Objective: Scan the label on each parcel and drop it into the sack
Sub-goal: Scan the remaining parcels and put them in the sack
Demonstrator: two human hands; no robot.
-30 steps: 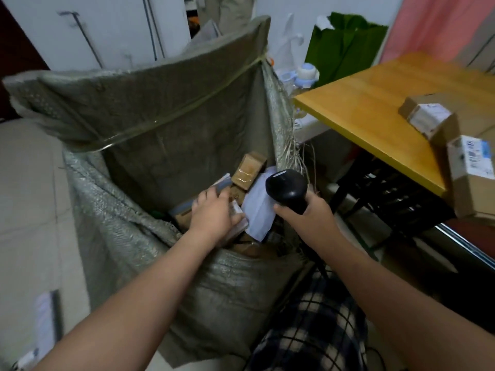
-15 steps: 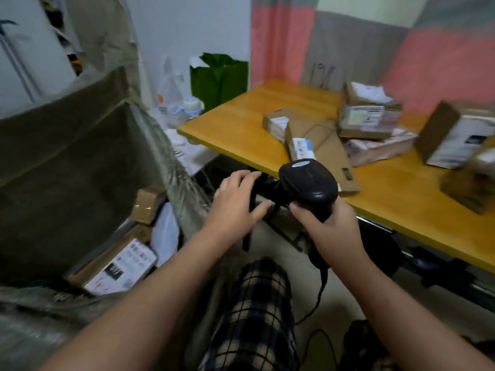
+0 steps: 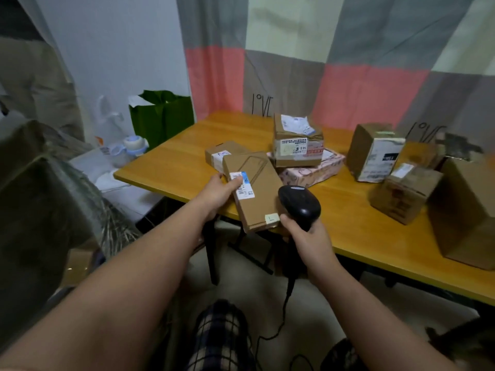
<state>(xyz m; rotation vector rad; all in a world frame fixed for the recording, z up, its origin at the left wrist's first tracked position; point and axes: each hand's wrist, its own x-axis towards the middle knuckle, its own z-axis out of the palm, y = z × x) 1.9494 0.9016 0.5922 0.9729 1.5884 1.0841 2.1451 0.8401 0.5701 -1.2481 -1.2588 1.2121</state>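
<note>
At the wooden counter (image 3: 174,162), your left hand (image 3: 219,191) pinches the flat parcel (image 3: 258,199) (thumb on its label (image 3: 242,184)); your right hand (image 3: 308,236) grips the scanner (image 3: 300,204).

Surface (image 3: 187,156): smooth wood, showing a soft sheen.
Flat box (image 3: 257,194): matt brown cardboard, carrying a white paper label (image 3: 242,184).
Scanner (image 3: 300,204): smooth black plastic, catching light on top.
Sack (image 3: 40,196): coarse woven fabric, looking rough, fraying at the edge.
Curtain (image 3: 348,62): matt cloth, creasing.
Pink parcel (image 3: 313,172): wrapping shining faintly.
</note>
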